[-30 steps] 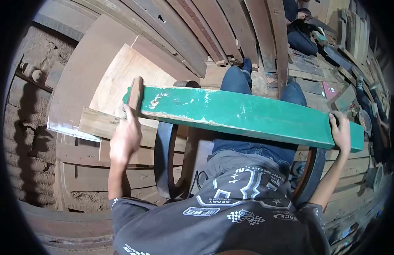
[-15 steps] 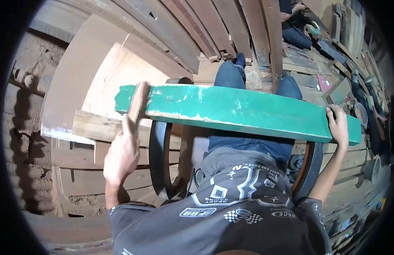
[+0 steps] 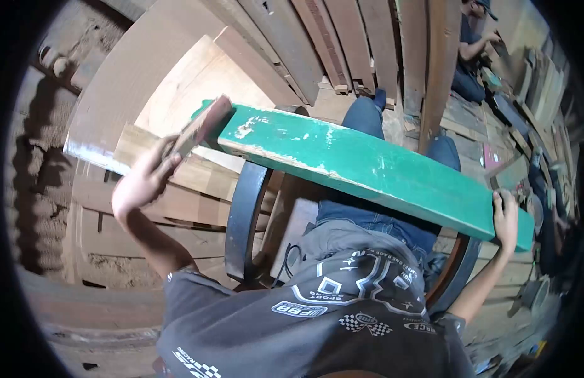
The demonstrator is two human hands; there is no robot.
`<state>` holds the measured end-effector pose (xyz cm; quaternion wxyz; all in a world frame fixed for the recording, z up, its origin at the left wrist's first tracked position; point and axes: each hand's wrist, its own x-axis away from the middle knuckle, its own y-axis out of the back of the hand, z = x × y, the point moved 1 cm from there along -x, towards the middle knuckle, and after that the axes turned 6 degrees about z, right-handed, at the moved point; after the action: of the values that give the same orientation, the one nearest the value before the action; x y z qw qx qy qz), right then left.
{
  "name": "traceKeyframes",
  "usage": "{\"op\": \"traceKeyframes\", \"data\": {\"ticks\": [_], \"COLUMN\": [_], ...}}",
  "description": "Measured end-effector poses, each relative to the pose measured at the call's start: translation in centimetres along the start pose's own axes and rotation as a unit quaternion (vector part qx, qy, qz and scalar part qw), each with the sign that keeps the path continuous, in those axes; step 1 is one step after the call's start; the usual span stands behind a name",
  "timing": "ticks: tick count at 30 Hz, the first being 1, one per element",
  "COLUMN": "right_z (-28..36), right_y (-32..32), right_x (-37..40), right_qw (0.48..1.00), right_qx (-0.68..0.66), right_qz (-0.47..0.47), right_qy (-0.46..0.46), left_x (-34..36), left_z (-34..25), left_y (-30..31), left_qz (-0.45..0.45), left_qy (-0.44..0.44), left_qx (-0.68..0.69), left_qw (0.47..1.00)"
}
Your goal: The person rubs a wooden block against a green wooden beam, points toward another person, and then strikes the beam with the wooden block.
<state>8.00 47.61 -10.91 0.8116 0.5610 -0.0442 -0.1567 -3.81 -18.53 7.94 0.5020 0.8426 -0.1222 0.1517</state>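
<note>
A long green plank (image 3: 367,170) lies slantwise across the person's lap, high at the left end and low at the right; its paint is glossy but worn, scuffed to white in patches near the left end and chipped to bare pale wood along the near lower edge; the faces are flat and the edges square. The left hand (image 3: 144,183) is raised beside the plank's left end, its grip clenched on a wooden block (image 3: 197,129), a short reddish-brown piece with a flat rectangular face; the block is blurred, and whether it touches the plank's end or stands just off it cannot be told. The right hand (image 3: 506,217) holds the far right end, its grip closed over the plank's edge with the fingers hooked on top; the thumb is hidden behind the wood.

Under the plank, blue jeans (image 3: 367,120) show above and below it; a grey printed shirt (image 3: 342,309) fills the lower view. A black curved frame (image 3: 245,220), smooth and band-like, rises beside the left knee; its lower part is covered by the shirt. Behind it a pale plywood sheet (image 3: 178,94) leans with bare, matt grain; dark boards (image 3: 317,44) stand in a row above, their tops cut off by the frame edge. A rough earthen wall (image 3: 34,157) shows at the left, dim and lumpy. At the top right another person (image 3: 471,57) sits among timber offcuts, small and hard to make out.
</note>
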Motion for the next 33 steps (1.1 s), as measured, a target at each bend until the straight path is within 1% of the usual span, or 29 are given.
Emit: {"op": "traceKeyframes", "data": {"ticks": [2,3,4,5,6,7,9,12,13,14,16,18,21,24,25,28,29,32,33], "right_z": [0.1,-0.9,-0.9,-0.9,-0.9,-1.2,-1.0,-0.6,-0.3,-0.2,-1.0,-1.0,0.0,-0.1,0.0,0.3,0.3,-0.6,0.2], "right_y": [0.1,-0.2,-0.2,-0.3,-0.3,-0.6,-0.5,-0.4,-0.4,-0.4,-0.8,-0.9,-0.3,-0.2,-0.3,0.1,0.1,-0.6,-0.2], "right_x": [0.1,-0.1,-0.1,-0.1,0.1,0.1,0.1,-0.1,-0.2,0.0,0.0,-0.1,0.0,-0.1,0.1,0.1,0.0,0.0,0.0], "right_qw": [1.0,1.0,1.0,1.0,1.0,0.999,1.0,0.999,0.999,0.999,0.998,0.997,0.999,0.999,0.998,0.999,0.999,0.998,0.999], "right_qx": [0.008,0.017,0.019,0.02,0.023,0.027,0.022,0.01,0.008,0.005,0.015,0.023,0.002,-0.004,-0.012,0.007,0.014,0.024,0.03], "right_qz": [-0.01,0.001,-0.001,-0.004,-0.005,-0.021,-0.01,-0.022,-0.02,-0.019,-0.04,-0.058,-0.019,-0.013,-0.023,-0.015,-0.011,-0.038,-0.023], "right_qy": [0.008,0.017,0.018,0.016,0.015,0.024,0.019,0.031,0.031,0.029,0.046,0.055,0.033,0.045,0.052,0.051,0.048,0.053,0.033], "left_x": [-1.5,-2.6,-2.8,-4.0,-4.5,-4.7,-4.9,-4.0,-3.8,-4.0,-4.1,-4.8,-7.0,-8.2,-8.3,-6.6,-5.8,-4.3,-4.8], "left_z": [1.7,4.0,4.6,6.9,7.8,8.8,9.5,8.5,8.6,9.6,9.7,9.3,9.4,9.8,9.6,8.7,8.7,8.6,9.2], "left_y": [1.2,1.9,2.1,2.4,2.3,2.1,1.6,0.6,0.3,0.0,-0.3,-0.6,-0.1,0.3,0.4,0.1,0.5,0.4,0.6], "left_qz": [-0.012,-0.026,-0.04,-0.065,-0.089,-0.098,-0.118,-0.086,-0.086,-0.09,-0.069,-0.076,-0.079,-0.072,-0.07,-0.066,-0.057,-0.076,-0.049], "left_qy": [-0.04,-0.066,-0.071,-0.097,-0.123,-0.109,-0.085,0.018,0.014,-0.01,-0.001,-0.008,-0.011,-0.016,-0.017,-0.008,0.03,0.012,0.017], "left_qx": [0.084,0.088,0.132,0.143,0.153,0.153,0.156,0.125,0.155,0.18,0.186,0.166,0.151,0.14,0.132,0.135,0.111,0.143,0.136], "left_qw": [0.996,0.994,0.988,0.983,0.977,0.977,0.977,0.988,0.984,0.979,0.98,0.983,0.985,0.987,0.989,0.989,0.992,0.987,0.989]}}
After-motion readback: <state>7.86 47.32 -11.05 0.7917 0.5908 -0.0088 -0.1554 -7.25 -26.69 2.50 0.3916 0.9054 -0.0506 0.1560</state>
